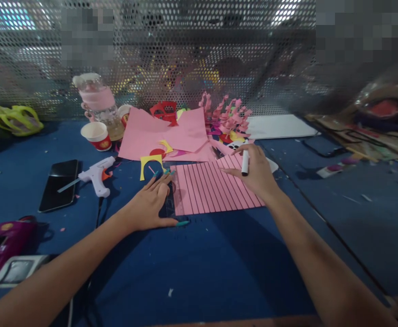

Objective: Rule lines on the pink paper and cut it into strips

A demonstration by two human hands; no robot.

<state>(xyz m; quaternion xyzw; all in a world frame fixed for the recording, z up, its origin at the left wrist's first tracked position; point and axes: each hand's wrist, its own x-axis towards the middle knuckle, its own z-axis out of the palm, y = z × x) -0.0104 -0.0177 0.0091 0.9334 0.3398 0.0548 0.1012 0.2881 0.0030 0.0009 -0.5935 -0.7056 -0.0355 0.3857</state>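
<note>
A pink paper sheet [216,188] ruled with dark parallel lines lies on the blue table [199,268]. My left hand [153,204] lies flat, fingers spread, on a clear ruler [170,200] set along the sheet's left edge. My right hand [258,175] rests on the sheet's far right corner and holds a white marker [245,162], tip down.
Larger pink sheets [165,134], yellow scraps [150,162] and pink paper cutouts [228,116] lie behind. A white glue gun [95,175] and black phone [59,184] sit left, with a paper cup [97,135], a bottle [100,104], a purple object [4,245]. A perforated metal screen closes the back.
</note>
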